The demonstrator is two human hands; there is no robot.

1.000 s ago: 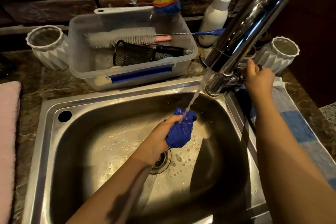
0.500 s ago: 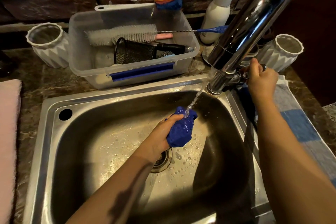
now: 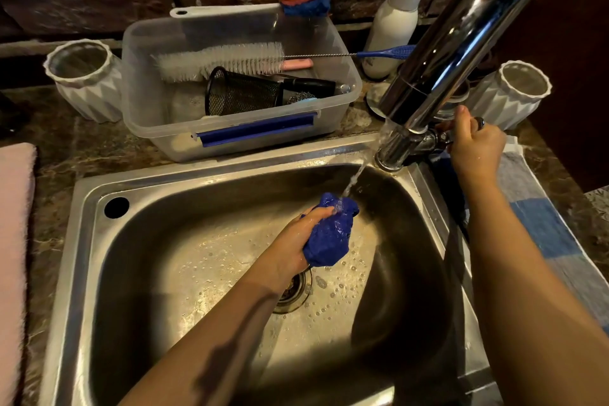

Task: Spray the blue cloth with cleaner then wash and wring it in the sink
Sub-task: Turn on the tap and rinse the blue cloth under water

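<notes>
My left hand [image 3: 296,242] grips the wet, bunched blue cloth [image 3: 329,237] over the drain [image 3: 293,290] inside the steel sink [image 3: 89,241]. A thin stream of water [image 3: 354,176] falls from the chrome faucet [image 3: 438,53] onto the top of the cloth. My right hand [image 3: 474,148] is closed around the faucet handle at the tap's base, to the right of the basin.
A clear plastic bin [image 3: 237,138] with a bottle brush and mesh cup sits behind the sink. A white pump bottle [image 3: 393,26] stands at the back. White ridged cups [image 3: 85,79] [image 3: 507,95] flank the bin. A pink towel [image 3: 14,241] lies left, a blue checked cloth [image 3: 543,224] right.
The water stream has thinned. My left hand keeps the cloth under it and my right hand stays on the handle. The view has shifted slightly.
</notes>
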